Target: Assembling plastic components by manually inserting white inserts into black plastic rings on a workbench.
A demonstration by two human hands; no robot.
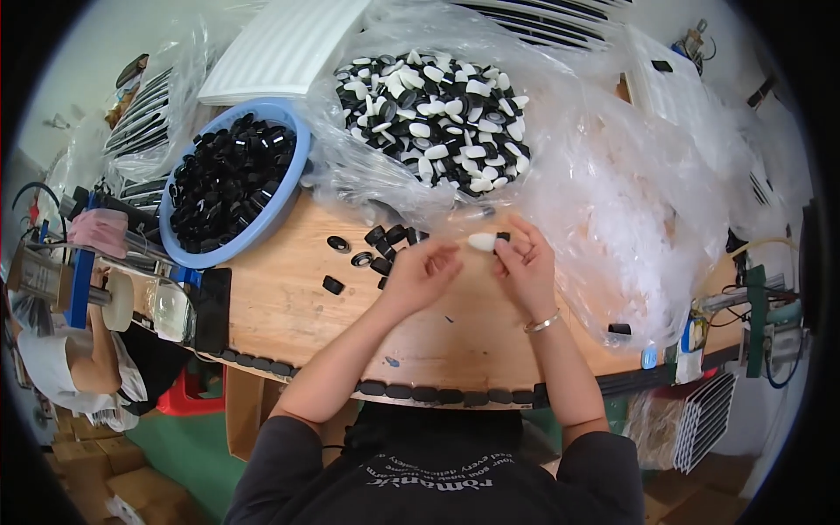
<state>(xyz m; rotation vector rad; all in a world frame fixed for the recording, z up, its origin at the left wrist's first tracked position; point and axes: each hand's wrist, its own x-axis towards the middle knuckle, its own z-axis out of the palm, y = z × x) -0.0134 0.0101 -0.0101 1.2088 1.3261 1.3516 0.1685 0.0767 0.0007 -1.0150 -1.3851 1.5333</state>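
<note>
Overhead, a small white oval plastic piece [482,241] with a black cap is pinched by the right hand [525,262]; the left hand [420,273] is loosely curled beside it above the wooden desk [289,315].

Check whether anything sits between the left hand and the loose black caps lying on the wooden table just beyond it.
Nothing visible does. The left hand hovers over bare wooden table, and the loose black caps lie just left of its fingertips. The right hand pinches a white oval piece off to the side.

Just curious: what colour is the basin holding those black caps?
Light blue; the basin shows best in the head view, upper left.
</note>
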